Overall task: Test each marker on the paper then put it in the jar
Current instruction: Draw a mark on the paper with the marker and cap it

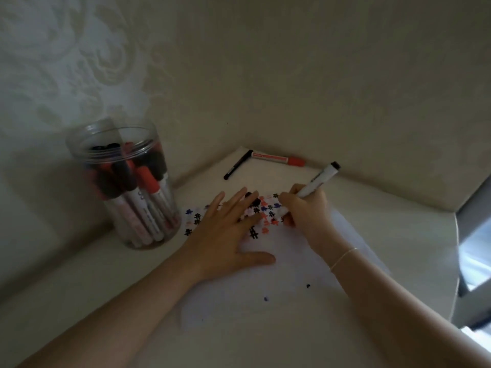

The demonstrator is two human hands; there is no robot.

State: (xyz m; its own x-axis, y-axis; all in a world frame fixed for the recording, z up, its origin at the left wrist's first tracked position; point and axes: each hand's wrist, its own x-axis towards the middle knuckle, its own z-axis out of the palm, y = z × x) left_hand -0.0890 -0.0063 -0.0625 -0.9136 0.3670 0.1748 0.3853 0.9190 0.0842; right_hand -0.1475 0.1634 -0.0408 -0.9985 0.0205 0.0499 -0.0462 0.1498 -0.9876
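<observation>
At centre frame the left hand (228,229) lay flat, fingers straight, pressing the thin white paper (279,272) — smooth, dotted with small black, blue and red marks. The right hand (308,208) gripped a white-barrelled marker (317,181), black end tilted up, its tip hidden. At left stood the clear round plastic jar (125,187) packed with markers; a slim black pen (238,164) and a red-capped marker (279,158) lay at upper centre.

Bench corner, paper at centre.
Jar (125,187) holding markers stands left of paper (279,261); two loose markers (279,159) lie behind the paper, near the wall; both hands (225,229) rest on paper.
</observation>
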